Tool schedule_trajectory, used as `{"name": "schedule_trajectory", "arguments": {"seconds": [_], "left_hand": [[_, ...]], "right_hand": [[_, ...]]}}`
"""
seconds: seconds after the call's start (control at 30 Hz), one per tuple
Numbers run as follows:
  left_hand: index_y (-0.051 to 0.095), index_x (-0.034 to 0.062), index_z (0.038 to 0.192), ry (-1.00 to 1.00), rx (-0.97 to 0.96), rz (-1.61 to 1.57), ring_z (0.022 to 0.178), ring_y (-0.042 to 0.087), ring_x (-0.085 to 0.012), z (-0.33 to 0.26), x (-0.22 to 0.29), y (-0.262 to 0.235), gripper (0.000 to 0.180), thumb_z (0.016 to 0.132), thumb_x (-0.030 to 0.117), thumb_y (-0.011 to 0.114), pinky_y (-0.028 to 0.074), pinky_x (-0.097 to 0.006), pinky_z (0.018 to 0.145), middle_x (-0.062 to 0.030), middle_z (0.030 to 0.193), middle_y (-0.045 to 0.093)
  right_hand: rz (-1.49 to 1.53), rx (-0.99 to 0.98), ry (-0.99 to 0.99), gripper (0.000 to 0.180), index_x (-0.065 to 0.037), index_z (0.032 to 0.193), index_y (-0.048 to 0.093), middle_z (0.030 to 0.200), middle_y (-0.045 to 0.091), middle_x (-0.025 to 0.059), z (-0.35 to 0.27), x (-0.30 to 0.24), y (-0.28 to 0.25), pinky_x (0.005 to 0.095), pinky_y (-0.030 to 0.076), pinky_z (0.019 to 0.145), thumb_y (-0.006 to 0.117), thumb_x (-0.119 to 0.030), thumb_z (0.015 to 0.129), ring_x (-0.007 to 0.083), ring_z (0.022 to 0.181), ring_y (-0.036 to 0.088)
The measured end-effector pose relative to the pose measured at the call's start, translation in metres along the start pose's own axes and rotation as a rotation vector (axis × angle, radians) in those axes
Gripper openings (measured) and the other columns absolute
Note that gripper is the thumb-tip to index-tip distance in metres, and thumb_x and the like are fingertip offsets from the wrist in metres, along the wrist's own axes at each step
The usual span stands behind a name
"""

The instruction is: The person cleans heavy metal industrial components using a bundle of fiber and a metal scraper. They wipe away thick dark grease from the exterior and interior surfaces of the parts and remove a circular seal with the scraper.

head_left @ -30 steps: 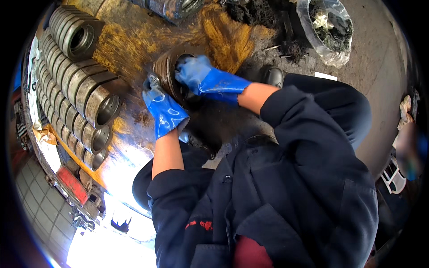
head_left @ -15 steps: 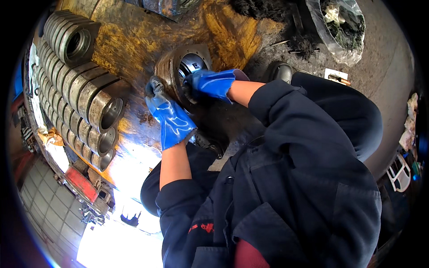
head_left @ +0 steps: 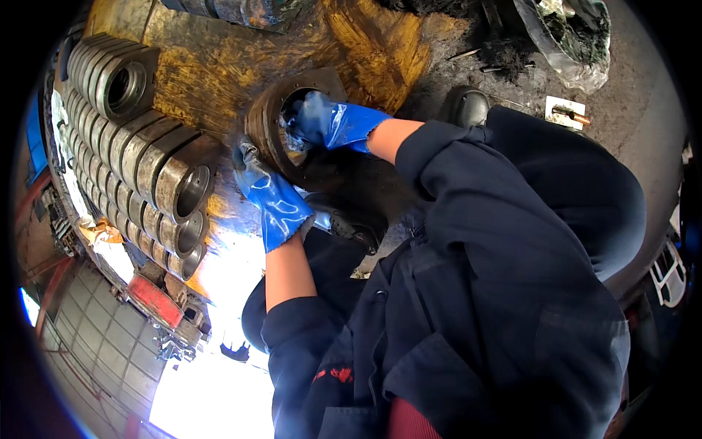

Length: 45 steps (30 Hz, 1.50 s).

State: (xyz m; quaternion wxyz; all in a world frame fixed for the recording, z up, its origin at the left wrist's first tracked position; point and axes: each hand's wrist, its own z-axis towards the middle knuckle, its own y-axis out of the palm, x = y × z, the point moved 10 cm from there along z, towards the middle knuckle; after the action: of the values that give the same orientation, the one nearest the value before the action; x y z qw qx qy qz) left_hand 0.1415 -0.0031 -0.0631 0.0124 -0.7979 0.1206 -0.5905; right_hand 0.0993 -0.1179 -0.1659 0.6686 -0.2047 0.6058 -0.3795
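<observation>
A thick round metal housing [head_left: 265,123] with a wide bore and a flat flange stands on the stained work surface in front of me. My left hand [head_left: 269,201], in a blue rubber glove with dark, dirty fingers, grips its left side. My right hand [head_left: 322,123], in a matching glove, reaches into the mouth of the bore. Motion smears its fingers, and whether they hold anything is hidden. Most of the bore's inside is covered by this hand.
Rows of similar metal housings [head_left: 170,172] stand close together on the left. A clear plastic bag [head_left: 567,44] of dark shavings lies at the far right, near my shoe [head_left: 469,107]. Beside the shoe is a white card [head_left: 561,110] with a copper-coloured piece. Another metal part [head_left: 234,11] sits at the far edge.
My right hand has moved from the bore's lower right rim up and left across its opening. The left hand keeps its hold on the housing's side. The whole view has shifted slightly.
</observation>
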Motion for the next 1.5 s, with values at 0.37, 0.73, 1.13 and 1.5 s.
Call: {"name": "schedule_trajectory", "arguments": {"seconds": [0.37, 0.73, 1.13, 1.5], "left_hand": [[0.054, -0.0053, 0.121, 0.418, -0.240, 0.618, 0.099, 0.056, -0.0226, -0.015, 0.044, 0.021, 0.042, 0.099, 0.026, 0.038, 0.046, -0.034, 0.087, -0.0171, 0.112, 0.059], [0.048, 0.0042, 0.133, -0.393, -0.175, -0.141, 0.121, 0.047, -0.0297, 0.049, -0.073, -0.030, 0.044, 0.099, 0.030, 0.037, 0.037, -0.040, 0.103, -0.0162, 0.133, 0.049], [0.040, 0.0132, 0.139, -0.603, -0.141, 0.043, 0.125, 0.042, -0.0315, 0.069, -0.107, -0.055, 0.068, 0.091, 0.061, 0.032, 0.028, -0.048, 0.108, -0.0133, 0.137, 0.046], [0.040, 0.0182, 0.140, -0.607, -0.124, 0.101, 0.125, 0.042, -0.0325, 0.061, -0.100, -0.054, 0.072, 0.088, 0.068, 0.031, 0.027, -0.049, 0.106, -0.0122, 0.136, 0.047]], "right_hand": [[1.325, -0.398, 1.101, 0.034, -0.003, 0.098, 0.067, 0.096, 0.068, 0.0147, -0.064, -0.016, 0.008, 0.0374, 0.049, 0.080, 0.064, -0.031, 0.079, 0.0257, 0.091, 0.063], [0.715, -0.282, 1.014, 0.035, -0.007, 0.117, 0.059, 0.121, 0.059, 0.0154, -0.039, -0.004, 0.043, 0.0303, 0.042, 0.097, 0.035, -0.022, 0.097, 0.0263, 0.113, 0.056], [0.720, -0.559, 0.507, 0.046, -0.005, 0.103, 0.066, 0.102, 0.066, 0.0161, 0.020, -0.026, 0.054, 0.0386, 0.050, 0.079, 0.070, -0.033, 0.066, 0.0303, 0.093, 0.063], [-0.046, -0.481, -0.338, 0.018, -0.013, 0.087, 0.073, 0.086, 0.069, 0.0077, 0.000, -0.076, 0.046, 0.0417, 0.050, 0.073, 0.063, -0.021, 0.075, 0.0304, 0.084, 0.065]]}}
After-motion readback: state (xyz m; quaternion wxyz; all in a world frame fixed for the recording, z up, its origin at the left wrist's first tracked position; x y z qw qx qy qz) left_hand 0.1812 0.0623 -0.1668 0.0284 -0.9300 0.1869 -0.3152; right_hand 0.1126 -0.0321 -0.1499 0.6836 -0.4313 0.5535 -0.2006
